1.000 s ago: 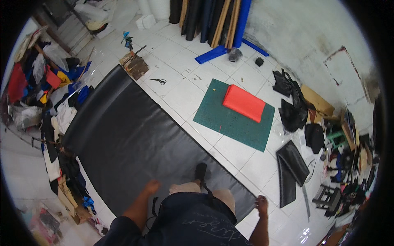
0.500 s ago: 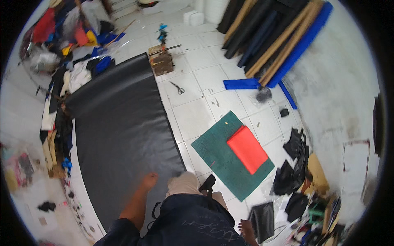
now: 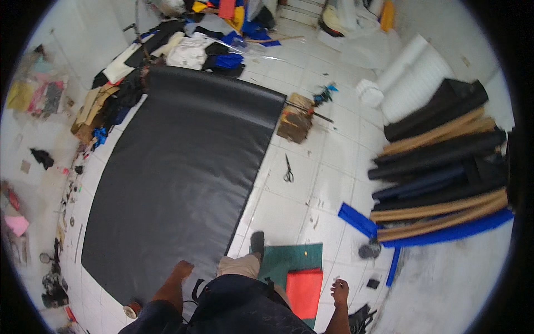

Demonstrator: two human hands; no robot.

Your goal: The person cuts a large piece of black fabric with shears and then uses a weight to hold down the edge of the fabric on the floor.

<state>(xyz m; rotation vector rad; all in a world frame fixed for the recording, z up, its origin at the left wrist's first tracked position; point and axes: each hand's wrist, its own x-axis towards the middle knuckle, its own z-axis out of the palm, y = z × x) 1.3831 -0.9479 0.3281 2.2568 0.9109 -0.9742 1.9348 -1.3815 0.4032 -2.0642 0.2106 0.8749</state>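
Note:
My left hand [image 3: 183, 270] is above the near part of a wide black sheet [image 3: 183, 183], its fingers curled in with nothing seen sticking out of them. The sheet spreads over the floor from a roll [image 3: 217, 89] at its far end. At my right, my right hand [image 3: 340, 290] hangs clear of everything, fingers loosely bent and apart. Close by, a folded red sheet [image 3: 305, 292] rests on a green cutting mat [image 3: 289, 258]. Black-handled scissors [image 3: 288, 169] lie on the tiles right of the black sheet.
A wooden block [image 3: 296, 119] stands by a rod at the roll's right end. Fabric rolls [image 3: 439, 183] lean at the right wall, with a white foam roll [image 3: 417, 78] beyond. Scraps [image 3: 192, 53] pile up far left. A spool [image 3: 132, 309] sits at the sheet's near corner.
My view has turned rightward, so the black sheet and mat appear shifted and rotated. My right hand has come up from beside my body. My left hand stays over the sheet.

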